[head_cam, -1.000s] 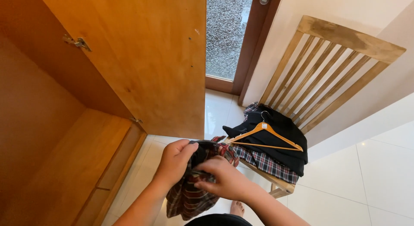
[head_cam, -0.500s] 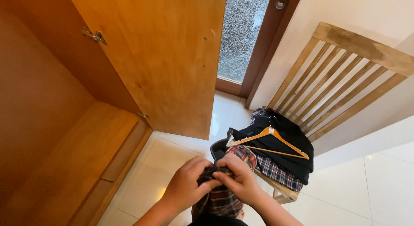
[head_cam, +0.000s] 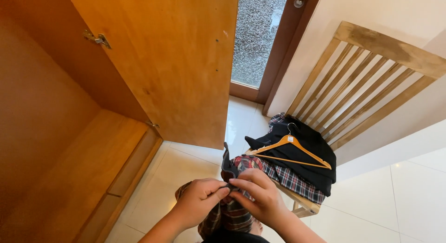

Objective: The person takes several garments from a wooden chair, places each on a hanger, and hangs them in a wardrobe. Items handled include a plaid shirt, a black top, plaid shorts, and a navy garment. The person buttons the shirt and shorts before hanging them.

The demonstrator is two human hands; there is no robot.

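**Plaid shirt in hand, hanger on the chair, wardrobe bare**

Standing here watching someone sort clothes by an open wardrobe. Both hands are bunched on a red plaid shirt (head_cam: 227, 210) held low in front of their body: the left hand (head_cam: 197, 207) is curled shut on the fabric, and the right hand (head_cam: 260, 196) pinches the dark collar edge between thumb and fingers. Looks like they're fiddling with the collar or a button, hard to tell which.

Just beside them, the slatted wooden chair (head_cam: 371, 71) holds a dark garment (head_cam: 311, 148) on top of another plaid piece (head_cam: 290, 178), with a wooden hanger (head_cam: 290, 148) lying on the pile. Nothing hangs in the part of the wardrobe (head_cam: 69, 145) I can see, door (head_cam: 162, 62) swung wide.

My guess: early days. The shirt isn't on any hanger, and the chair pile is untouched
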